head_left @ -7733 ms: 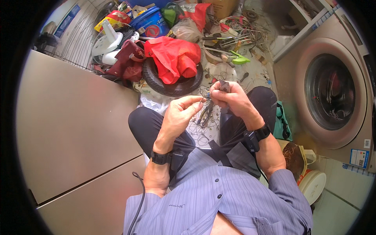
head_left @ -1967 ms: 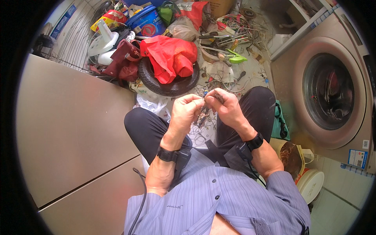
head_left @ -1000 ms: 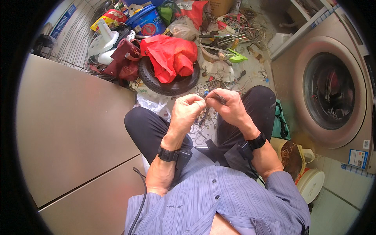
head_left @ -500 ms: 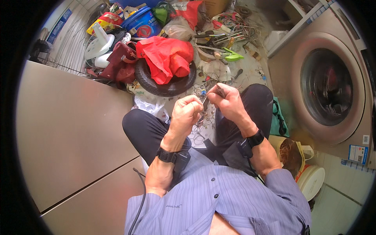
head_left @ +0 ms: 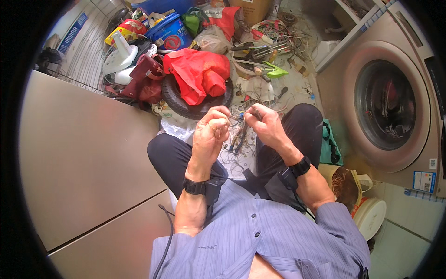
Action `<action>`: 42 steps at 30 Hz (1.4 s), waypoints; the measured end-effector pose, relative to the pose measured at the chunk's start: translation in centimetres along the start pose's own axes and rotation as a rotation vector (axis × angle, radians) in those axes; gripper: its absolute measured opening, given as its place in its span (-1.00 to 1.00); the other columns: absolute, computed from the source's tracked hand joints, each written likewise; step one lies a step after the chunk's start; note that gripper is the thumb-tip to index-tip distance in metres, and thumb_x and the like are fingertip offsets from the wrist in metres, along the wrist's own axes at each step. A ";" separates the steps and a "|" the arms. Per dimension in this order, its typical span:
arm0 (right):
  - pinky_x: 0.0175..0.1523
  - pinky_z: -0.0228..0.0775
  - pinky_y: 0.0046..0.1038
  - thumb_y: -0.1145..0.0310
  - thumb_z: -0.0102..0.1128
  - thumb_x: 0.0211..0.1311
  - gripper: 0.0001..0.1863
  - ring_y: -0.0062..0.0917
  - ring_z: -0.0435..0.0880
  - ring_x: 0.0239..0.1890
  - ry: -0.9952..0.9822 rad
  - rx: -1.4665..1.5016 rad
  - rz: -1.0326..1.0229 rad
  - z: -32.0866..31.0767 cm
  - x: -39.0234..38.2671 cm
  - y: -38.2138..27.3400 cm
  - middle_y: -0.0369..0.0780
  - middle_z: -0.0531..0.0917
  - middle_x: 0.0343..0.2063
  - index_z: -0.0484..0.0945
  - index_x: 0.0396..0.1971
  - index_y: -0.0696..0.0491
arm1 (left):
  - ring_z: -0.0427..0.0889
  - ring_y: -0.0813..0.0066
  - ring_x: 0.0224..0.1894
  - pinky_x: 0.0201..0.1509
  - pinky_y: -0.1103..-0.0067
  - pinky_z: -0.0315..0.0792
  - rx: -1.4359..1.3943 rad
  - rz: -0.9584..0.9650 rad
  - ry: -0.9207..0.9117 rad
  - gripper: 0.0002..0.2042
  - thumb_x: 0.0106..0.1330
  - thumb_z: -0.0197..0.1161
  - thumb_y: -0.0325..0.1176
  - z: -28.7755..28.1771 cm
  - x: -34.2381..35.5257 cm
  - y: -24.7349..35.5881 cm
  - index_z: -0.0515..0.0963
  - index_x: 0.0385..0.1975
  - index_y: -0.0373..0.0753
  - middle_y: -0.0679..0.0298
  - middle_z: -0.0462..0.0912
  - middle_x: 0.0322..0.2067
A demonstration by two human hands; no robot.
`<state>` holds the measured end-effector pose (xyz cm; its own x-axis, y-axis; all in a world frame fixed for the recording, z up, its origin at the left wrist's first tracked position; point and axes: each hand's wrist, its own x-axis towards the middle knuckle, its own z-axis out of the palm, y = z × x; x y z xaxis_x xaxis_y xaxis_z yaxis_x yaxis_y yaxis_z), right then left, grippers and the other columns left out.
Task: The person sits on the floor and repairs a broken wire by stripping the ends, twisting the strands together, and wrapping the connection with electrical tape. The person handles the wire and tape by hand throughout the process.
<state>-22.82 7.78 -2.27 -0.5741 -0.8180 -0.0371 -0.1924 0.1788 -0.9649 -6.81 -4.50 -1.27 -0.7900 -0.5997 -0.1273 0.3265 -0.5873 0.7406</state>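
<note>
Head view looks straight down at someone sitting on the floor, knees apart, both fists raised in front of the chest. The left hand [head_left: 211, 132] is curled tight, fingers pinched narrow on the end of a thin wire [head_left: 237, 122] that runs across the small gap to the right hand [head_left: 265, 125], which is also closed up with the fingertips squeezed on the other end. So the wire sits right between the two hands, just above the lap. It's super thin, hard to make out more than that.

Down between the legs there's a loose tangle of wires [head_left: 239, 156] on a pale sheet, and what looks like a pair of pliers [head_left: 239, 139] lying just under the hands.

Farther out, a black tyre [head_left: 181, 100] with a red plastic bag [head_left: 200, 74] dumped on it. Far left of that, a blue bucket [head_left: 169, 32] and a white jug [head_left: 118, 58]. A green-handled tool [head_left: 272, 70] lies in the far clutter. Washing machine [head_left: 385, 104] on the right, a white bucket [head_left: 369, 216] near it, and a big beige cabinet [head_left: 83, 158] on the left.
</note>
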 end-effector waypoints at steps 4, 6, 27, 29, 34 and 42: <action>-0.27 0.51 -0.34 0.36 0.28 0.29 -0.82 -0.41 0.69 -0.42 0.079 -0.059 -0.087 1.2 -0.2 0.5 -0.08 0.68 -0.46 0.59 -0.35 0.19 | 0.35 0.71 -0.61 -0.59 0.73 0.23 -0.093 -0.073 -0.004 -0.92 0.37 0.14 -0.51 0.2 0.4 -0.2 0.47 -0.40 -0.28 0.24 0.60 -0.37; -0.32 0.48 -0.35 0.39 0.27 0.29 -0.84 -0.46 0.65 -0.45 0.177 -0.198 -0.247 1.3 0.0 1.0 -0.11 0.67 -0.49 0.58 -0.37 0.19 | 0.27 0.68 -0.62 -0.61 0.72 0.20 -0.074 -0.134 0.025 -0.89 0.36 0.09 -0.49 0.6 0.4 -0.6 0.40 -0.44 -0.24 0.27 0.53 -0.40; -0.07 0.48 -0.60 0.40 0.31 0.42 -0.76 -0.73 0.60 -0.23 -0.232 0.319 -0.012 -1.1 0.5 -3.1 -0.37 0.73 -0.28 0.69 -0.02 0.18 | 0.19 0.62 -0.57 -0.58 0.67 0.12 -0.283 -0.086 -0.097 -0.84 0.30 0.10 -0.44 1.3 -0.2 1.1 0.28 -0.49 -0.20 0.26 0.41 -0.44; -0.10 0.50 -0.59 0.41 0.33 0.39 -0.79 -0.75 0.61 -0.24 -0.275 0.348 -0.066 -0.6 0.2 -3.1 -0.35 0.73 -0.31 0.71 -0.09 0.20 | 0.22 0.61 -0.56 -0.57 0.67 0.14 -0.263 -0.082 -0.120 -0.85 0.30 0.10 -0.44 1.3 -0.1 0.8 0.29 -0.48 -0.21 0.25 0.42 -0.44; -0.26 0.48 -0.57 0.47 0.36 0.27 -0.87 -0.75 0.60 -0.38 -0.068 0.076 -0.298 0.1 0.0 -2.8 -0.25 0.68 -0.48 0.73 -0.25 0.19 | 0.26 0.60 -0.55 -0.56 0.67 0.18 -0.246 -0.082 -0.103 -0.86 0.31 0.10 -0.45 1.6 0.0 0.4 0.32 -0.47 -0.22 0.24 0.45 -0.41; -0.34 0.41 -0.58 0.46 0.33 0.26 -0.88 -0.78 0.55 -0.46 -0.158 0.190 -0.074 -0.6 0.1 -3.1 -0.32 0.64 -0.56 0.71 -0.29 0.19 | 0.26 0.62 -0.55 -0.56 0.68 0.18 -0.183 -0.052 -0.081 -0.87 0.33 0.09 -0.46 2.2 0.3 0.0 0.32 -0.46 -0.21 0.26 0.47 -0.41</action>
<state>-22.75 7.51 0.85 -0.4300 -0.9028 0.0102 -0.0676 0.0210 -0.9975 -8.15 -3.48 0.13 -0.8448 -0.5249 -0.1034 0.3674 -0.7097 0.6011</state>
